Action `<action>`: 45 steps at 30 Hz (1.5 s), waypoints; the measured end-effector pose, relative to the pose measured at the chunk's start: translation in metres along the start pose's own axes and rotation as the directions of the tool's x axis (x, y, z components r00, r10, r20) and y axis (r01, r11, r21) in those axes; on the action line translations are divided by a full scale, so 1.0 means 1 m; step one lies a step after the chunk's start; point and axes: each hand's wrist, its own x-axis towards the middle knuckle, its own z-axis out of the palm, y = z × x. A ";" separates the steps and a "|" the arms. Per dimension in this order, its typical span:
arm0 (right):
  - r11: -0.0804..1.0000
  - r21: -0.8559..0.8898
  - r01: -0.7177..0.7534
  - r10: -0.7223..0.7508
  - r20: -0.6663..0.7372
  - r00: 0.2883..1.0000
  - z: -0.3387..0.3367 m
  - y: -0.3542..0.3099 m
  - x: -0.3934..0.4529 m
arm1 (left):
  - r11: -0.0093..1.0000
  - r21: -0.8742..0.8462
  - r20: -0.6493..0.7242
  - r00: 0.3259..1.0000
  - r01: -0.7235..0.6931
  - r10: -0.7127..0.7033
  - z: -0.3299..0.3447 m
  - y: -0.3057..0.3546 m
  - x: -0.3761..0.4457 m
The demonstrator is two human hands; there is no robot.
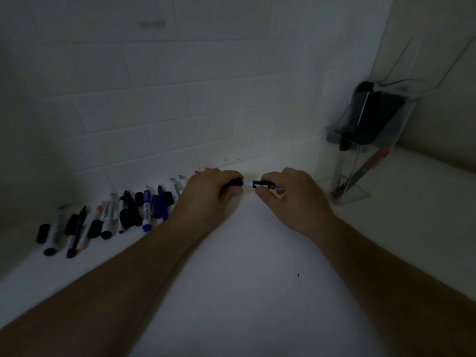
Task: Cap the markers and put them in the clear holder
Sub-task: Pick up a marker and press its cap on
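Note:
My left hand [208, 194] grips a black cap [235, 182] and my right hand [291, 199] grips a black-and-white marker [260, 184]. Cap and marker tip point at each other, nearly touching, over the white counter. A row of several markers and loose caps [128, 212], black, blue and orange, lies along the tiled wall to the left. The clear holder [360, 173] stands at the right, with an orange-red marker [371, 163] leaning inside it.
A dark object [373, 117] sits in the upper part of the clear holder. The white tiled wall [180, 99] runs behind the counter and meets a side wall at the right corner. The scene is dim.

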 end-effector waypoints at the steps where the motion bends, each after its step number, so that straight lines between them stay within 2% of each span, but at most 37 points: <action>1: 1.000 -0.005 0.000 0.000 -0.001 1.000 -0.001 0.000 0.000 | 1.000 -0.001 -0.002 1.000 -0.011 0.011 0.000 0.000 0.000; 5: 0.999 -0.046 0.026 -0.026 0.001 1.000 -0.002 -0.003 0.000 | 1.000 0.003 0.029 0.999 -0.028 0.028 0.002 0.002 -0.001; 10: 0.999 -0.038 0.031 -0.031 -0.020 0.999 -0.010 -0.008 -0.002 | 0.997 -0.066 0.101 0.995 0.031 -0.024 0.000 0.009 -0.004; 13: 0.991 -0.098 0.093 -0.094 -0.006 0.996 -0.019 -0.009 0.000 | 0.983 -0.150 0.090 0.992 0.104 -0.091 -0.004 0.009 -0.003; 17: 0.978 -0.127 0.166 -0.166 0.013 0.986 -0.026 -0.007 0.000 | 0.982 -0.159 0.065 0.994 0.101 -0.091 -0.007 0.004 -0.005; 23: 0.986 -0.076 0.147 -0.146 0.024 0.989 -0.027 -0.007 0.000 | 0.949 -0.293 0.018 0.993 0.114 -0.114 -0.009 0.009 -0.007; 30: 0.982 -0.038 0.187 -0.183 0.080 0.980 -0.028 -0.002 0.001 | 0.972 -0.212 0.072 0.993 0.103 -0.090 -0.005 0.009 -0.009; 34: 0.946 -0.200 0.253 -0.226 0.147 0.963 -0.030 -0.004 0.002 | 0.979 -0.193 0.067 0.996 0.063 -0.050 -0.003 0.014 -0.007; 36: 0.916 -0.294 0.274 -0.240 0.144 0.960 -0.032 -0.007 0.002 | 0.967 -0.239 0.039 0.996 0.087 -0.080 -0.004 0.016 -0.007; 39: 0.907 -0.319 0.277 -0.232 0.171 0.958 -0.038 -0.010 0.004 | 0.843 -0.490 0.075 0.974 0.221 -0.212 -0.007 0.017 -0.007; 41: 0.942 -0.193 0.273 -0.222 0.250 0.942 -0.043 -0.014 0.004 | 0.650 -0.714 0.148 0.964 0.260 -0.223 -0.010 0.017 -0.007; 43: 0.966 -0.029 0.256 -0.236 0.299 0.925 -0.054 -0.021 0.003 | 0.421 -0.860 0.217 0.954 0.288 -0.208 -0.010 0.021 -0.009; 44: 0.971 0.014 0.237 -0.231 0.287 0.930 -0.063 -0.025 0.002 | 0.341 -0.892 0.238 0.949 0.297 -0.206 -0.009 0.024 -0.009; 45: 0.974 0.041 0.222 -0.225 0.261 0.939 -0.073 -0.028 0.000 | 0.312 -0.902 0.243 0.947 0.300 -0.207 -0.008 0.027 -0.009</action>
